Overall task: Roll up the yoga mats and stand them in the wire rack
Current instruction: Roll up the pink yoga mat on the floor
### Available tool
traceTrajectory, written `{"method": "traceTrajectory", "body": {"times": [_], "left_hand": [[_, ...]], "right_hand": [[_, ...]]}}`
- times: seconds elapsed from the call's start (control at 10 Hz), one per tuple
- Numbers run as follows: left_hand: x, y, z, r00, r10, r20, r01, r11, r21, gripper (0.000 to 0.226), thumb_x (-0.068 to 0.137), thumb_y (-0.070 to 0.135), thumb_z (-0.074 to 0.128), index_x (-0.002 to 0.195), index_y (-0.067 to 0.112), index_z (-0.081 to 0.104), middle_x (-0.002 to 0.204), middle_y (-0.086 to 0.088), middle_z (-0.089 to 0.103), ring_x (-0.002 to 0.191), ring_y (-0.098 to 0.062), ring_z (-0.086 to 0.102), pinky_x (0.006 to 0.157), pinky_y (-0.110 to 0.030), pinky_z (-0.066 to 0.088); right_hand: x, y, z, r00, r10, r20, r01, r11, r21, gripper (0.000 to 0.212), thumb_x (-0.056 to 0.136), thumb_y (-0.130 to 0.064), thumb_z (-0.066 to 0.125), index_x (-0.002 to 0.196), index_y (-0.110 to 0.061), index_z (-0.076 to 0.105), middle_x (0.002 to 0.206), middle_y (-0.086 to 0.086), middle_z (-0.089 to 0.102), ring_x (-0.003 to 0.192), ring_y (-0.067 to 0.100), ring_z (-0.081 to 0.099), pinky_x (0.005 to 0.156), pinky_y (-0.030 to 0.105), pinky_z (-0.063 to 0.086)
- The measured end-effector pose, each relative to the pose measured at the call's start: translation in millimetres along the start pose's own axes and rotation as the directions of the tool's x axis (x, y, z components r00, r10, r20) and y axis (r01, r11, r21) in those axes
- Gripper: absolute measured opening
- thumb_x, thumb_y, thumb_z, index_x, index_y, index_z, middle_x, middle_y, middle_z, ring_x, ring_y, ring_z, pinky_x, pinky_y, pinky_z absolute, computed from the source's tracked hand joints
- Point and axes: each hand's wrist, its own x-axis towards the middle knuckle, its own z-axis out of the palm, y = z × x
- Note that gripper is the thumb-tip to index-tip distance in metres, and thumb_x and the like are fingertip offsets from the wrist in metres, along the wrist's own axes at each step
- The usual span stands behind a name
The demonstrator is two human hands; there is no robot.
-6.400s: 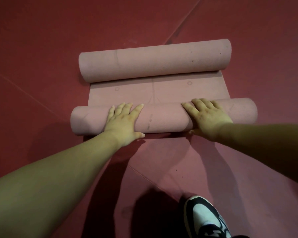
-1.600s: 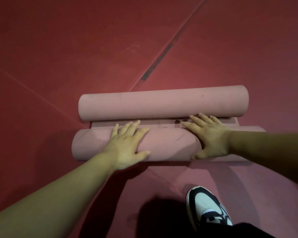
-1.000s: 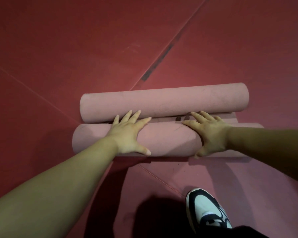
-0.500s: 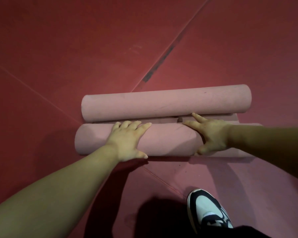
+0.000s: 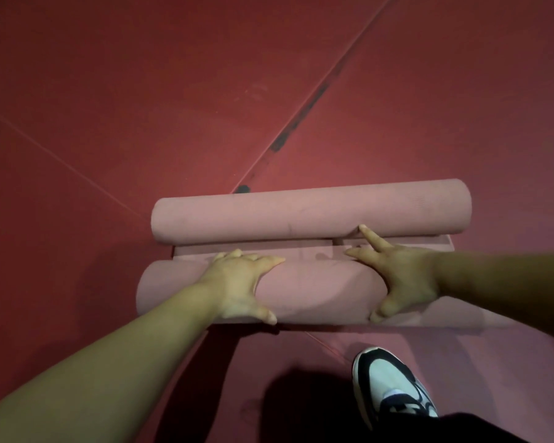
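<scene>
- My left hand (image 5: 240, 282) grips the near roll (image 5: 317, 292), with the fingers curled over its crest and the thumb on its near face.
- My right hand (image 5: 403, 276) lies spread on the same roll, further right. The palm is down and the thumb is on the near face, so it presses rather than clasps.
- Its forefinger (image 5: 370, 239) reaches straight out and touches the far roll (image 5: 311, 212).
- Both rolls belong to one pink yoga mat (image 5: 304, 249), which lies crosswise on the floor. A narrow flat strip of it shows between the rolls, which are close but apart.
- The red floor (image 5: 141, 91) has a dark seam (image 5: 301, 116) running away to the far right.
- My black-and-white shoe (image 5: 394, 388) stands near, right of centre, just short of the mat.
</scene>
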Motion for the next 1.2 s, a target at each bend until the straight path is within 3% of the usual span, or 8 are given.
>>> {"method": "traceTrajectory", "body": {"times": [0.2,0.4,0.6,0.8,0.9,1.0,1.1,1.2], "left_hand": [[16.8,-9.7,-2.0,1.000,-0.004,0.029,0.005,1.000,-0.007,0.126,0.055,0.086,0.070,0.157,0.048,0.006,0.163,0.005,0.021,0.147,-0.024,0.024,0.119,-0.050,0.020],[11.6,-14.3,10.0,0.998,-0.043,-0.050,0.044,0.999,0.022,0.130,0.055,0.092,0.062,0.157,0.046,-0.004,0.169,-0.004,-0.010,0.155,-0.029,-0.011,0.121,-0.064,-0.005],[26.2,-23.6,-3.6,0.990,-0.139,-0.017,0.138,0.988,-0.068,0.133,0.049,0.094,0.062,0.154,0.051,-0.008,0.169,0.000,-0.016,0.155,-0.028,-0.016,0.120,-0.062,-0.010],[24.5,-24.7,-7.2,0.969,-0.221,-0.107,0.202,0.966,-0.162,0.108,0.071,0.087,0.055,0.157,0.050,0.000,0.169,0.007,-0.011,0.156,-0.020,-0.010,0.122,-0.060,-0.005],[20.0,-12.6,0.9,0.957,-0.183,-0.224,0.151,0.977,-0.151,0.078,0.090,0.075,0.038,0.157,0.049,0.007,0.170,0.008,-0.002,0.156,-0.020,-0.002,0.123,-0.058,-0.001],[17.4,-4.9,12.2,0.963,-0.100,-0.249,0.100,0.995,-0.010,0.084,0.080,0.080,0.017,0.157,0.048,0.006,0.170,0.009,0.001,0.156,-0.021,0.000,0.121,-0.063,-0.001],[21.1,-8.3,10.1,0.980,-0.104,-0.167,0.112,0.993,0.039,0.115,0.062,0.094,0.042,0.156,0.047,-0.005,0.170,0.005,-0.006,0.156,-0.027,-0.004,0.119,-0.065,-0.002],[29.9,-9.9,0.2,0.989,-0.110,-0.102,0.118,0.990,0.078,0.135,0.050,0.090,0.067,0.154,0.048,-0.009,0.170,0.002,-0.009,0.156,-0.031,-0.004,0.118,-0.066,0.000]], "right_hand": [[-2.0,5.1,-6.2,0.986,0.168,0.011,-0.167,0.986,-0.020,0.143,0.047,-0.090,0.068,0.156,-0.046,-0.014,0.159,0.001,-0.041,0.151,0.035,-0.025,0.119,0.066,0.006],[-0.8,4.0,-2.7,0.991,0.137,-0.006,-0.137,0.989,-0.048,0.137,0.052,-0.088,0.065,0.156,-0.045,-0.014,0.160,0.002,-0.039,0.150,0.035,-0.028,0.120,0.065,0.004],[0.1,0.9,0.9,0.992,0.094,-0.080,-0.103,0.987,-0.120,0.126,0.055,-0.086,0.056,0.156,-0.045,-0.006,0.163,0.001,-0.032,0.153,0.034,-0.019,0.122,0.062,0.007],[8.1,4.5,-10.8,0.984,0.144,-0.107,-0.158,0.978,-0.136,0.130,0.049,-0.092,0.050,0.156,-0.046,-0.009,0.165,0.002,-0.029,0.153,0.036,-0.019,0.120,0.063,0.005],[10.4,9.3,-16.5,0.977,0.172,-0.127,-0.185,0.977,-0.103,0.125,0.053,-0.091,0.048,0.156,-0.047,-0.007,0.167,0.003,-0.023,0.154,0.036,-0.014,0.121,0.062,0.009],[11.2,9.9,-15.7,0.977,0.180,-0.113,-0.193,0.975,-0.114,0.127,0.048,-0.092,0.040,0.156,-0.046,-0.008,0.167,0.004,-0.022,0.154,0.036,-0.013,0.121,0.062,0.010],[11.7,9.5,-15.7,0.975,0.183,-0.123,-0.197,0.975,-0.106,0.127,0.047,-0.092,0.038,0.156,-0.046,-0.007,0.167,0.004,-0.020,0.154,0.035,-0.013,0.121,0.061,0.010],[14.2,9.6,-18.1,0.974,0.186,-0.126,-0.200,0.974,-0.109,0.127,0.048,-0.091,0.042,0.156,-0.046,-0.008,0.167,0.005,-0.021,0.154,0.035,-0.013,0.121,0.062,0.010]]}}
